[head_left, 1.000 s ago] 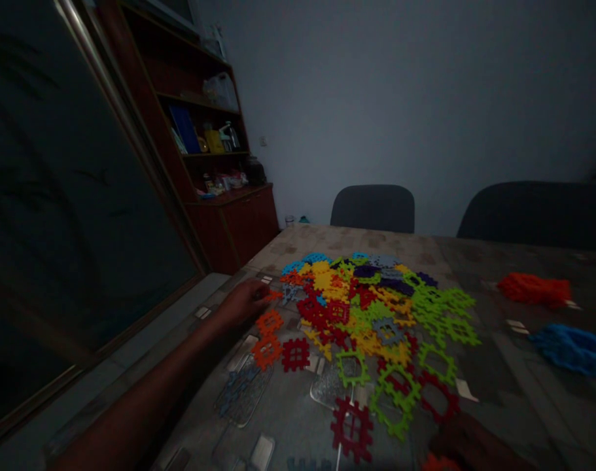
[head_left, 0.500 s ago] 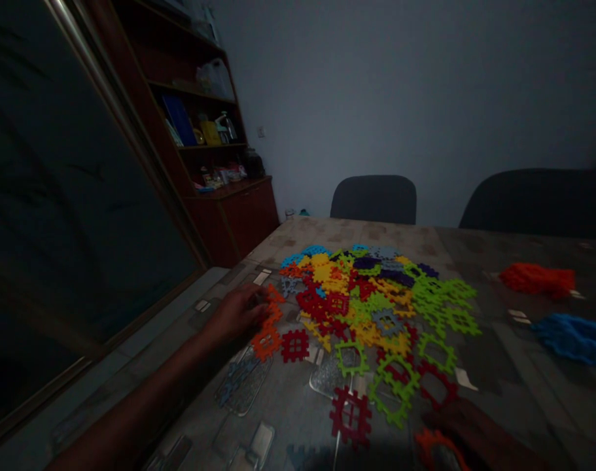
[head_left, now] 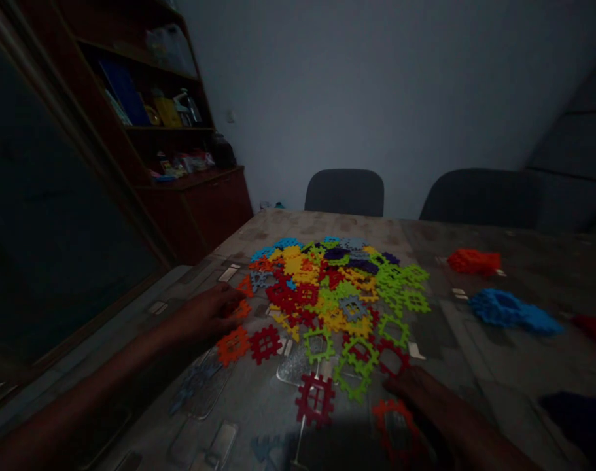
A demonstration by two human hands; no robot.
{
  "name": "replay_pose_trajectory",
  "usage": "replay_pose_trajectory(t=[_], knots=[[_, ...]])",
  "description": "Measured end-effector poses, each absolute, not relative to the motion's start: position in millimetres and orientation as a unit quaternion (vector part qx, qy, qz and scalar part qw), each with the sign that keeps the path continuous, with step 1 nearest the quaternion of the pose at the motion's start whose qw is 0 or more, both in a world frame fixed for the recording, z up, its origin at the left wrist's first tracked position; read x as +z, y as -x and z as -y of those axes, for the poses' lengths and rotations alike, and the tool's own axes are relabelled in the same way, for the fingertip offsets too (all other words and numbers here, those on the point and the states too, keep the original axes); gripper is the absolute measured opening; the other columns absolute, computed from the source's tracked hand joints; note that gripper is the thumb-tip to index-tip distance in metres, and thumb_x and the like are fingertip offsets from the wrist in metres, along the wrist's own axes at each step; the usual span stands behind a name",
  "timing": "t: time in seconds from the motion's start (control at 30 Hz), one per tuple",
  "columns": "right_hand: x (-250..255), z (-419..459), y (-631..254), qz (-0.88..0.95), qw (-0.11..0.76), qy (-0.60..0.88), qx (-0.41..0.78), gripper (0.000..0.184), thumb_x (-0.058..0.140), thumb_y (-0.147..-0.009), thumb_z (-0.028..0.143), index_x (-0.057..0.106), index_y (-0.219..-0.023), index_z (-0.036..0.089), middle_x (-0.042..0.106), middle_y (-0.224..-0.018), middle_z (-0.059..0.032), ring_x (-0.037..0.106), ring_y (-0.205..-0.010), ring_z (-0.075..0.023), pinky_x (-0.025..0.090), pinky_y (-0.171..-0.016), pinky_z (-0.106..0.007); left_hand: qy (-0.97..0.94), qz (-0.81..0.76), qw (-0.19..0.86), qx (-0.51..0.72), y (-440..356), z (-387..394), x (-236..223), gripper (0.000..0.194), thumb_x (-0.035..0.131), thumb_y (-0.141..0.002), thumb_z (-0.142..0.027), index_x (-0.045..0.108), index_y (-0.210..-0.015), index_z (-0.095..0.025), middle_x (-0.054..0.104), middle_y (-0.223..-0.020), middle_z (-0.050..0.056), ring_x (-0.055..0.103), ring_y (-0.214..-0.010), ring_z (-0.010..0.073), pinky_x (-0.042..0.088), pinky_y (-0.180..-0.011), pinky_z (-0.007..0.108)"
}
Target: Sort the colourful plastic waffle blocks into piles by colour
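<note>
On the table's left side, my left hand (head_left: 219,310) has its thumb and fingers closed around the near edge of an orange notched building piece (head_left: 242,310). A second orange piece (head_left: 233,345) with a window-like cross lies just below it, beside a dark red window piece (head_left: 265,344). At the lower right, my right hand (head_left: 418,392) grips a tilted orange frame piece (head_left: 393,425); its thumb is hidden. Near those fingers lie a dark red open frame (head_left: 393,358) and green open frames (head_left: 354,379). Another red window piece (head_left: 315,399) rests between the hands.
A heap of interlocking pieces (head_left: 327,281) in several colours spreads over the middle of the patterned table (head_left: 439,327). To the right sit an orange pile (head_left: 474,260), a blue pile (head_left: 508,309) and a dark purple pile (head_left: 579,418). Chairs (head_left: 344,191) stand behind.
The view has swung right, bringing red and purple piles into sight. My left hand has shifted from the upper orange piece to the one below. The orange frame at my right hand shows more fully.
</note>
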State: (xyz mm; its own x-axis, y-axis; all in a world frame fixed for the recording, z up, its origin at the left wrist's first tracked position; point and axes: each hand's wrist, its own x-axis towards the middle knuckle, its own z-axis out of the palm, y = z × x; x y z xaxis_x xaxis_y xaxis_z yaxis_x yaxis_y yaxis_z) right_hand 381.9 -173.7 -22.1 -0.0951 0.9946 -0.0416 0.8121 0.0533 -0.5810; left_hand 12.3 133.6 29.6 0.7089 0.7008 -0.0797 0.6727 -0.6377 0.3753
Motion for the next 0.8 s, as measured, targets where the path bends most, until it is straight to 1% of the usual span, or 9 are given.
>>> replay_pose_trajectory(t=[0.1, 0.17, 0.3, 0.4, 0.47, 0.53, 0.63, 0.7, 0.8], knots=[[-12.7, 165.8, -373.4, 0.702, 0.197, 0.631, 0.266, 0.041, 0.073, -0.073, 0.022, 0.065, -0.113, 0.025, 0.064, -0.118, -0.0098, 0.063, -0.105, -0.0246, 0.052, -0.085, -0.031, -0.901, -0.393, 0.181, 0.031, -15.8, -134.3, 25.9, 0.045, 0.060, -0.079, -0.052, 0.066, -0.109, -0.018, 0.060, -0.095, 0.007, 0.059, -0.081, 0.0248, 0.045, -0.069, 0.031], [-5.5, 162.8, -369.5, 0.705, 0.215, 0.620, 0.269, 0.030, 0.071, -0.074, 0.020, 0.064, -0.103, 0.023, 0.064, -0.107, -0.0068, 0.063, -0.096, -0.0204, 0.051, -0.078, -0.027, -0.900, -0.398, 0.173, 0.034, -18.7, -133.4, 25.2, 0.041, 0.060, -0.078, -0.051, 0.065, -0.101, -0.018, 0.061, -0.090, 0.006, 0.058, -0.078, 0.0242, 0.044, -0.066, 0.031], [2.6, 163.9, -369.3, 0.726, 0.255, 0.593, 0.236, 0.028, 0.068, -0.075, 0.014, 0.062, -0.101, 0.022, 0.064, -0.103, -0.0068, 0.062, -0.092, -0.0199, 0.050, -0.077, -0.028, -0.896, -0.403, 0.175, 0.061, -19.2, -129.4, 27.2, 0.046, 0.058, -0.080, -0.055, 0.065, -0.105, -0.017, 0.063, -0.088, 0.007, 0.060, -0.076, 0.0250, 0.046, -0.065, 0.031], [-0.1, 164.6, -371.8, 0.732, 0.264, 0.590, 0.217, 0.026, 0.066, -0.076, 0.009, 0.062, -0.098, 0.022, 0.065, -0.100, -0.0062, 0.062, -0.088, -0.0188, 0.051, -0.074, -0.028, -0.886, -0.384, 0.239, 0.100, -12.9, -123.8, 30.4, 0.050, 0.061, -0.082, -0.057, 0.063, -0.115, -0.018, 0.068, -0.100, 0.008, 0.064, -0.086, 0.0272, 0.053, -0.073, 0.033], [-5.8, 162.6, -373.1, 0.735, 0.267, 0.585, 0.214, 0.026, 0.066, -0.076, 0.010, 0.062, -0.099, 0.022, 0.064, -0.099, -0.0057, 0.062, -0.087, -0.0185, 0.052, -0.072, -0.028, -0.887, -0.359, 0.263, 0.120, -8.2, -116.3, 33.8, 0.049, 0.067, -0.082, -0.052, 0.061, -0.120, -0.022, 0.067, -0.116, 0.008, 0.064, -0.101, 0.0291, 0.054, -0.088, 0.034], [-12.5, 159.3, -373.5, 0.741, 0.265, 0.578, 0.216, 0.026, 0.066, -0.076, 0.011, 0.063, -0.099, 0.023, 0.064, -0.097, -0.0051, 0.062, -0.086, -0.0182, 0.053, -0.073, -0.027, -0.901, -0.332, 0.252, 0.121, -5.5, -105.7, 37.8, 0.046, 0.070, -0.081, -0.045, 0.062, -0.122, -0.025, 0.063, -0.127, 0.005, 0.060, -0.114, 0.0294, 0.050, -0.100, 0.035], [-15.8, 157.4, -372.7, 0.741, 0.259, 0.582, 0.214, 0.021, 0.067, -0.077, 0.013, 0.065, -0.095, 0.024, 0.065, -0.092, -0.0044, 0.063, -0.082, -0.0177, 0.055, -0.074, -0.028, -0.920, -0.295, 0.246, 0.082, -5.4, -88.7, 41.9, 0.042, 0.068, -0.081, -0.033, 0.061, -0.122, -0.029, 0.061, -0.128, 0.003, 0.058, -0.118, 0.0268, 0.048, -0.103, 0.032], [-8.9, 161.5, -372.8, 0.730, 0.262, 0.592, 0.219, 0.018, 0.068, -0.082, 0.020, 0.067, -0.099, 0.026, 0.068, -0.096, -0.0048, 0.065, -0.086, -0.0193, 0.057, -0.077, -0.029, -0.921, -0.277, 0.267, 0.061, -5.3, -81.0, 41.4, 0.042, 0.062, -0.082, -0.026, 0.060, -0.124, -0.029, 0.060, -0.127, 0.002, 0.059, -0.116, 0.0247, 0.048, -0.102, 0.029], [9.9, 171.4, -376.8, 0.713, 0.256, 0.612, 0.228, 0.030, 0.068, -0.087, 0.031, 0.066, -0.116, 0.031, 0.070, -0.115, -0.0057, 0.067, -0.103, -0.0242, 0.057, -0.084, -0.032, -0.917, -0.274, 0.282, 0.066, -0.4, -76.5, 35.6, 0.044, 0.055, -0.085, -0.023, 0.059, -0.128, -0.030, 0.058, -0.132, 0.003, 0.058, -0.119, 0.0251, 0.049, -0.101, 0.029]])
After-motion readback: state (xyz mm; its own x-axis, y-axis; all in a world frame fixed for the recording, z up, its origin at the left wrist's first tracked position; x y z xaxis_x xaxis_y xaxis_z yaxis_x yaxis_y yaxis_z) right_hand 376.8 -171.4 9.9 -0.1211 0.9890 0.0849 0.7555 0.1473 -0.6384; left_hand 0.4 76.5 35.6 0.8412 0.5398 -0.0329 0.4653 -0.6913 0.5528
